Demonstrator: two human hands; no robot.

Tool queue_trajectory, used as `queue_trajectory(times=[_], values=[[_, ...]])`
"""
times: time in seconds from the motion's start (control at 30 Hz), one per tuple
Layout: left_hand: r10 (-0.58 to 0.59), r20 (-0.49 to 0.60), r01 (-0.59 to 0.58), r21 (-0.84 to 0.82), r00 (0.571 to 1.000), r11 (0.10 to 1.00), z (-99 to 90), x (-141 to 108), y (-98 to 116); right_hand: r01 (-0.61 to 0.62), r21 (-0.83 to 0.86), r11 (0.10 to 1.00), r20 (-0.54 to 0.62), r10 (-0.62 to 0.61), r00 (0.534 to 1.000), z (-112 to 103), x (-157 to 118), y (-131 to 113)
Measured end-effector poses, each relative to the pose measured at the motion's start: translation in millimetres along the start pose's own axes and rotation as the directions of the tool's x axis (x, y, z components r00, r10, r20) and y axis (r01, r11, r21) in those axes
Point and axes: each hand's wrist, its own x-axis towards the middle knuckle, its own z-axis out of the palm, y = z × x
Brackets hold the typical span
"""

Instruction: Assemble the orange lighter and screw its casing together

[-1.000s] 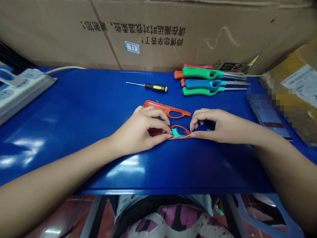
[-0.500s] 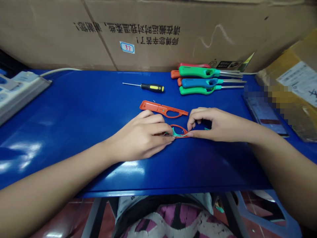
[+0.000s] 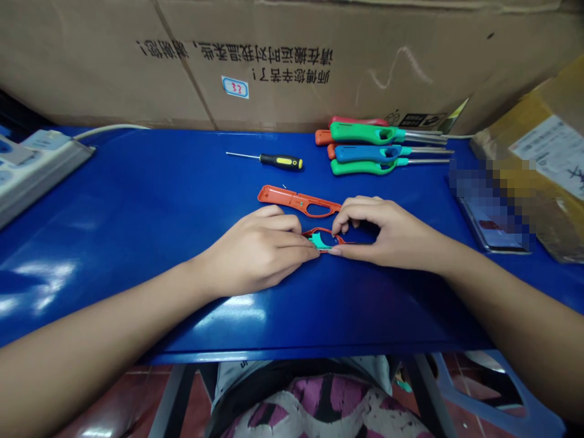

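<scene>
Our 2 hands meet at the middle of the blue table (image 3: 137,261). The left hand (image 3: 255,250) lies with fingers closed together, its fingertips (image 3: 310,252) at the left end of the orange frame (image 3: 319,230) and its teal insert (image 3: 320,241); we cannot tell whether they pinch. The right hand (image 3: 387,232) forms an open curve, its thumb (image 3: 336,250) and forefinger (image 3: 336,228) gripping the frame's right side. An orange casing half (image 3: 292,199) lies just beyond. Holding at the fingertips, we judge, gives the finest control.
</scene>
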Motion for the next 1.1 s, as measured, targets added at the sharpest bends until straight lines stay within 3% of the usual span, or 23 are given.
queue_trajectory(times=[0.27,0.67,1.1], values=[[-0.03,0.007,0.03,0.019,1.0,0.999,1.1,-0.3,1.1,0.035,-0.088,0.996,0.002,-0.035,0.999,2.0,-0.1,0.1],[-0.04,-0.027,0.039,-0.051,0.999,0.998,4.1,-0.2,3.1,-0.003,0.01,1.0,-0.015,0.003,1.0,5.5,0.2,-0.3],[-0.054,-0.003,0.054,-0.06,0.999,0.997,2.2,2.8,5.9,0.004,-0.053,0.999,-0.023,-0.005,1.0,7.2,-0.7,-1.2]])
